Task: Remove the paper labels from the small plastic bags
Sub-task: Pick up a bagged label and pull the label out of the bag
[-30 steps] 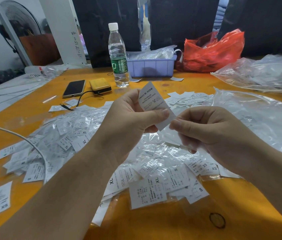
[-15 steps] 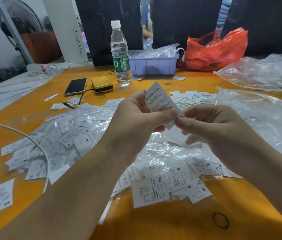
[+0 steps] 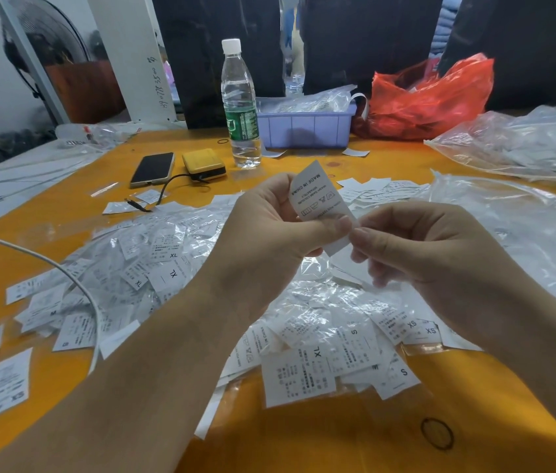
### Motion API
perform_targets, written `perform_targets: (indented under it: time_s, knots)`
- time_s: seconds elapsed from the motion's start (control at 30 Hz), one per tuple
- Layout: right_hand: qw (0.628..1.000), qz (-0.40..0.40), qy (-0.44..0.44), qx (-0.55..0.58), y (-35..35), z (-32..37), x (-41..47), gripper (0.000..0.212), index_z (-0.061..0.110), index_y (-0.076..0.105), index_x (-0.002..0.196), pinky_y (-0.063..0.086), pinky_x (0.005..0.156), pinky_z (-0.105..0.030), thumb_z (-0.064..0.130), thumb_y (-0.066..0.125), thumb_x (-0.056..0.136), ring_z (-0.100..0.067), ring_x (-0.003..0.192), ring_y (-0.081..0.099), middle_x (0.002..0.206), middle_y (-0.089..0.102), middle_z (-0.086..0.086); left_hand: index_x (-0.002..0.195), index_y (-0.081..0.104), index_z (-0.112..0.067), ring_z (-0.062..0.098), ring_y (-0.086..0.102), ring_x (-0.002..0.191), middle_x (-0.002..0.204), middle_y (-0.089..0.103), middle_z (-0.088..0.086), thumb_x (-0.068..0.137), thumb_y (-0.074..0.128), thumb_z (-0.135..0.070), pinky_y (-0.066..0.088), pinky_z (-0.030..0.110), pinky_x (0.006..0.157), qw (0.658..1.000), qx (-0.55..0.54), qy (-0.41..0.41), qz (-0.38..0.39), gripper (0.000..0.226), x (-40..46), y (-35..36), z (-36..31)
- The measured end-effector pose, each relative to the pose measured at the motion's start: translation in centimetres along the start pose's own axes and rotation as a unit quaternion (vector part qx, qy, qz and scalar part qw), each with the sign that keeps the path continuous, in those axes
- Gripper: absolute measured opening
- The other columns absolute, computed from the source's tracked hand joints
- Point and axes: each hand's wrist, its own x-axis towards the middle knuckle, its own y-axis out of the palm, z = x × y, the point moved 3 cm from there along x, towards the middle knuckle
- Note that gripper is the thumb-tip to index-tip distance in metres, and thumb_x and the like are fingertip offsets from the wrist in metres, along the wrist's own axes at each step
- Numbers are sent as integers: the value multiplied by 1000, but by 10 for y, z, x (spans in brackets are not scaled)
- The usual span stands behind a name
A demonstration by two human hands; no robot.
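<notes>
Clear plastic blurs much of what we see from the head camera: the heap of small bags (image 3: 201, 268) on the orange table (image 3: 48, 216) glares so that most printing under the film is unreadable, and only size marks such as XL, S and XS stand out. Whether the label we hold still sits inside a bag we cannot tell; the film around it is too faint. Our forearms cover the middle of the heap.

Our left hand (image 3: 269, 233) curls round the white paper label (image 3: 317, 196), thumb pressed on its lower edge, so the label stands tilted above the heap with "MADE IN CHINA" and wash symbols showing. Our right hand (image 3: 433, 247) pinches the label's lower corner between thumb and forefinger, touching the left thumb; its other fingers curl under.

Behind stand a ribbed water bottle (image 3: 239, 104), a lilac plastic tray (image 3: 304, 128), a crinkled red bag (image 3: 430, 97), a dark phone (image 3: 152, 167) and a yellow case (image 3: 203, 163).
</notes>
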Motion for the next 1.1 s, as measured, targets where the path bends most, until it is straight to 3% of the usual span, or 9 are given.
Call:
perform_targets:
  time_s: [0.23,0.37,0.6,0.8,0.93,1.0,1.1]
  knots:
    - [1000,16,6,-10,4,1,-1,22,11,74,77,48,55,-25,31,68,70,-13,57,57,67,68,-3,92,63,-8,18,65,73,81,71,8,75,77,-1,54,29,66,1000,-8,17,10,23,0,1,0]
    - [1000,8,-3,-8,4,2,-1,25,8,74,79,49,54,-24,31,68,70,-13,57,57,67,68,-4,91,62,-11,23,66,79,87,71,12,70,78,-7,53,36,73,999,-27,-2,22,26,1,2,2]
    - [1000,-6,1,2,1,1,1,17,17,77,76,48,54,-26,32,69,71,-14,56,56,67,67,-4,94,66,-11,14,64,68,82,73,5,81,74,-4,53,25,63,999,-11,-27,28,17,2,-7,1]
    - [999,-12,9,37,1,-1,1,17,13,75,74,48,51,-24,29,70,69,-13,53,55,66,66,-6,93,67,-8,19,67,82,90,75,7,80,73,-3,54,26,69,999,-4,-28,25,16,1,-5,5]
    - [999,-14,9,35,0,0,1,16,14,75,74,47,51,-22,29,70,70,-12,52,55,63,65,-3,96,66,-11,16,66,77,87,74,7,82,72,-14,54,26,68,999,-6,-47,20,15,2,-4,6]
    - [999,-14,12,32,0,0,1,15,17,76,73,48,51,-23,30,70,69,-11,52,55,63,66,-3,92,64,-16,14,65,72,80,72,2,88,68,-23,54,25,65,999,-6,-29,-17,9,3,-7,3]
    - [999,-14,12,30,1,0,1,13,20,76,72,49,53,-23,30,70,70,-11,51,55,63,66,-2,83,64,-19,9,63,63,69,70,-3,94,63,-20,54,24,60,990,88,71,-81,11,2,-13,-4]
